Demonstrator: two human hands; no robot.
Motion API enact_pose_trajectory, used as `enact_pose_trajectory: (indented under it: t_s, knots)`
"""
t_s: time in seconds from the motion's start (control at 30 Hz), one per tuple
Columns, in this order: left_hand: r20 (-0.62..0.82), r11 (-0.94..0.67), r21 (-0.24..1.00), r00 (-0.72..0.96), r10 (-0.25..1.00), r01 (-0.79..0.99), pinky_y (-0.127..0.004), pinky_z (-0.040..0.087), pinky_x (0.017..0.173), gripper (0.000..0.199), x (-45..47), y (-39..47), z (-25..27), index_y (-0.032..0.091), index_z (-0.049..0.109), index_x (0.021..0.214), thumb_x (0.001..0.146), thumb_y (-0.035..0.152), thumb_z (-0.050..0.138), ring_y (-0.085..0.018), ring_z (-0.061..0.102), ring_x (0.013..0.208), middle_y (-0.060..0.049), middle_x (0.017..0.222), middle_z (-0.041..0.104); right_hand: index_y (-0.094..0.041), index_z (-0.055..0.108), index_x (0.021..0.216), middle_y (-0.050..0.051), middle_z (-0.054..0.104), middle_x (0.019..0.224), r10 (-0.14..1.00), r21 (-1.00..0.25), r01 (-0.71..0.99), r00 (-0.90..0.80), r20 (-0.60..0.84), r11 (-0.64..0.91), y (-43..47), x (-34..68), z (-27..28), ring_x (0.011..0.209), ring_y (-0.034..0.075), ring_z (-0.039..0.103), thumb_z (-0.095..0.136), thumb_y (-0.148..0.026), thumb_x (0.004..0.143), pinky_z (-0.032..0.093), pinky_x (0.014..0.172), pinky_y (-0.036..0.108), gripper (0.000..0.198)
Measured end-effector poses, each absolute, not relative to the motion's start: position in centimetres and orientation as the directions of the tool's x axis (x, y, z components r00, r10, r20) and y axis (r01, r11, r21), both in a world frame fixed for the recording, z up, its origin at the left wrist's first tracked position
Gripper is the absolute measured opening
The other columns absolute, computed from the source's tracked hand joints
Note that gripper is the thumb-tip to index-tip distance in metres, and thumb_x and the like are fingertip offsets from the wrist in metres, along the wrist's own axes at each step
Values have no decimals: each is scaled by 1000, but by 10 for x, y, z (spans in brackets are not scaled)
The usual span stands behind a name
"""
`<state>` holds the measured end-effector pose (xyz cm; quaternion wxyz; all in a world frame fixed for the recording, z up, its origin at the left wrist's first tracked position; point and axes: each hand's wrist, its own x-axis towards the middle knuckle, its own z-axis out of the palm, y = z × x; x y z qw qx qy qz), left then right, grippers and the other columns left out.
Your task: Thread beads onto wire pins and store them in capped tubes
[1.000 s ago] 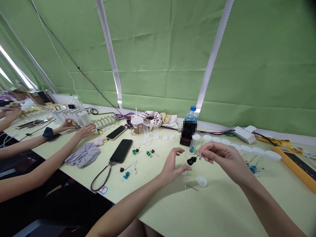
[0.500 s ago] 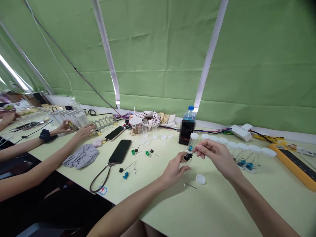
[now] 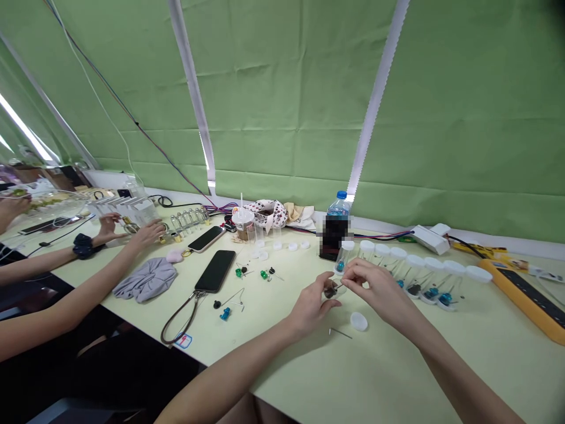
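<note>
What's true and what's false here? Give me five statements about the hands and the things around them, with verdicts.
1. The left hand holds a clear tube. True.
2. The right hand is empty. False: the right hand pinches a thin stem at the tube.
3. A loose white cap lies near a bent rod. True.
4. The power strip is green. False: the power strip is orange.
5. A phone lies left of the left hand. True.

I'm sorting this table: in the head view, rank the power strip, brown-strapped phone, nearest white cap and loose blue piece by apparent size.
Largest to smallest:
Power strip
Brown-strapped phone
Nearest white cap
Loose blue piece
</note>
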<state>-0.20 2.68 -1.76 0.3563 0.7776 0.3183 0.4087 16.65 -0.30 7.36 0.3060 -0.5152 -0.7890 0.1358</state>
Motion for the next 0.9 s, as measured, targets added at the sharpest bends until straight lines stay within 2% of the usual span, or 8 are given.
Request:
enact_pose_trajectory:
  t_s: [0.23, 0.33, 0.47, 0.57, 0.73, 0.9]
  knots:
    - [417, -540, 819, 447, 792, 194, -35, 43, 87, 46, 0, 25, -22, 25, 37, 121, 79, 23, 57, -19, 57, 100, -5, 108, 60, -20, 55, 64, 2, 58, 81, 893, -430, 797, -287, 347, 424, -7, 159, 69, 57, 13, 52, 46, -24, 87, 39, 52, 27, 25]
    - [417, -535, 825, 443, 794, 183, -36, 44, 86, 45, -1, 27, -22, 24, 37, 119, 79, 24, 57, -20, 57, 100, -6, 108, 59, -21, 61, 72, 3, 59, 84, 889, -450, 783, -280, 364, 430, -6, 156, 69, 58, 13, 54, 47, -26, 87, 40, 54, 28, 21]
    - [433, -531, 841, 461, 775, 104, -36, 44, 85, 42, -4, 29, -21, 23, 33, 119, 83, 24, 53, -18, 57, 97, -7, 108, 58, -22, 63, 84, 3, 61, 88, 879, -522, 722, -271, 392, 455, -3, 156, 70, 69, 16, 58, 48, -27, 88, 44, 60, 28, 16]
    - [450, -537, 842, 475, 756, 57, -35, 45, 84, 42, -5, 31, -20, 23, 29, 121, 84, 23, 51, -16, 57, 93, -8, 110, 56, -23, 63, 81, 2, 62, 87, 871, -535, 701, -277, 405, 472, -1, 160, 69, 75, 17, 58, 48, -26, 88, 44, 65, 28, 17]
    - [443, -571, 811, 502, 743, 130, -32, 45, 81, 27, -4, 32, -22, 22, 41, 109, 84, 24, 51, -15, 56, 85, -5, 101, 56, -22, 65, 77, 2, 60, 84, 863, -521, 705, -280, 420, 482, 2, 163, 67, 69, 15, 56, 49, -29, 89, 41, 62, 28, 21]
    - [462, -607, 780, 516, 721, 150, -31, 46, 75, 32, -5, 32, -23, 21, 35, 113, 84, 24, 50, -14, 55, 82, -7, 106, 52, -21, 65, 73, 3, 53, 80, 860, -454, 741, -339, 382, 494, 4, 164, 69, 70, 16, 54, 49, -33, 88, 40, 60, 28, 25]
